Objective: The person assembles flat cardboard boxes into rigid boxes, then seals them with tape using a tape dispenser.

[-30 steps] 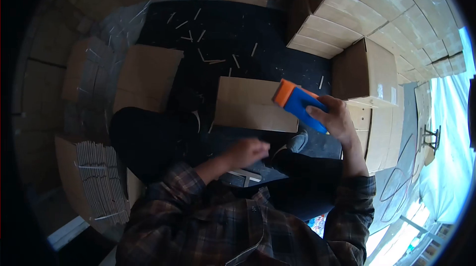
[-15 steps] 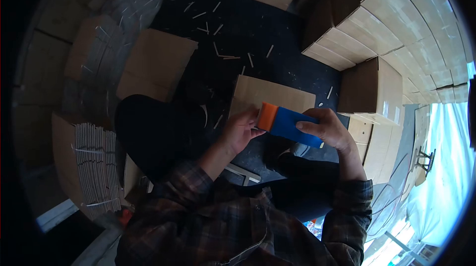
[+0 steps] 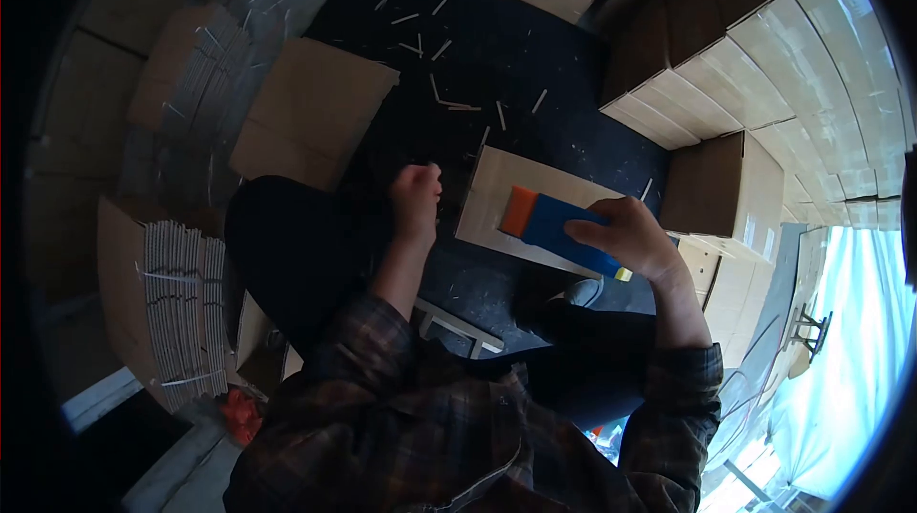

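My right hand (image 3: 626, 238) grips a long blue block with an orange end (image 3: 564, 229), its thumb lying across the blue top. A small yellow bit shows at the block's near end, below the hand. The block is over a cardboard box (image 3: 485, 190) on the floor and overlaps it in this view. Off to the left of the box, over the dark floor, my left hand (image 3: 416, 196) is raised with its fingers curled closed. Whatever those fingers may hold is hidden.
Thin strips (image 3: 457, 104) lie scattered on the dark floor (image 3: 535, 45). Stacked cartons (image 3: 707, 83) rise at the right, with a single carton (image 3: 721, 183) before them. Bundled flat cardboard (image 3: 181, 308) stands at the left, near a brown sheet (image 3: 310, 112). A metal frame (image 3: 458, 331) is between my legs.
My left hand has let go of the orange end and moved left, its fingers now curled. My right hand still holds the block, in nearly the same place. The view has shifted slightly.
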{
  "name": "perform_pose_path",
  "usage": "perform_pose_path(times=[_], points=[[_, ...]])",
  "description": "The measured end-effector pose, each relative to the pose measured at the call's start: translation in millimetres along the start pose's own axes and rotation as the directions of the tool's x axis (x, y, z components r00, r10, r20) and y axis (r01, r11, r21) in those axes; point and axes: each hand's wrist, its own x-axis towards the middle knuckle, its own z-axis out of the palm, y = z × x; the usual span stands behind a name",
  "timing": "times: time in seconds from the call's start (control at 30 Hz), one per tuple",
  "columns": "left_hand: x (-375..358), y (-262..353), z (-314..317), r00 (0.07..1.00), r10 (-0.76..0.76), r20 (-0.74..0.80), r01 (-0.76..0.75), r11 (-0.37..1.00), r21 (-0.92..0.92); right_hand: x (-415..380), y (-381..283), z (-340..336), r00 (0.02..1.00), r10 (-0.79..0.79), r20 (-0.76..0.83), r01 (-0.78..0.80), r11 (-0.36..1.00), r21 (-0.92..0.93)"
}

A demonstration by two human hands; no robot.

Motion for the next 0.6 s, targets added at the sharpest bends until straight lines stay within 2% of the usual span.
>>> perform_pose_path(times=[0.03,0.1,0.27,0.3,0.33,0.47,0.53,0.6], points=[[2.6,-3.0,-1.9,1.0,-0.001,-0.001,0.001,1.0,-0.001,2.3,-3.7,-1.3,0.998,0.056,-0.014,-0.057,0.995,-0.077],[6.0,-6.6,-2.4,0.997,0.071,-0.035,-0.067,0.992,0.108,9.5,-6.0,-0.9,0.998,0.067,0.0,-0.066,0.992,-0.103],[16.2,-16.5,-11.0,0.994,0.093,-0.063,-0.081,0.981,0.177,26.1,-20.6,9.1,0.997,0.076,-0.013,-0.077,0.978,-0.192],[17.7,-17.0,-11.7,0.99,0.107,-0.087,-0.088,0.977,0.195,32.0,-24.7,10.4,0.996,0.093,0.007,-0.088,0.961,-0.261],[19.5,-18.0,-12.2,0.991,0.105,-0.087,-0.087,0.977,0.193,37.2,-28.0,11.9,0.993,0.113,0.025,-0.099,0.939,-0.33],[21.8,-19.6,-10.6,0.989,0.102,-0.105,-0.076,0.972,0.224,51.5,-38.9,20.0,0.987,0.16,0.026,-0.138,0.916,-0.377],[24.3,-23.3,-9.5,0.989,0.092,-0.117,-0.061,0.968,0.242,58.0,-46.2,23.9,0.982,0.188,0.031,-0.149,0.86,-0.488],[34.9,-41.8,-8.6,0.993,0.026,-0.111,-0.001,0.976,0.218,60.8,-47.7,25.4,0.983,0.183,0.018,-0.15,0.855,-0.496]])
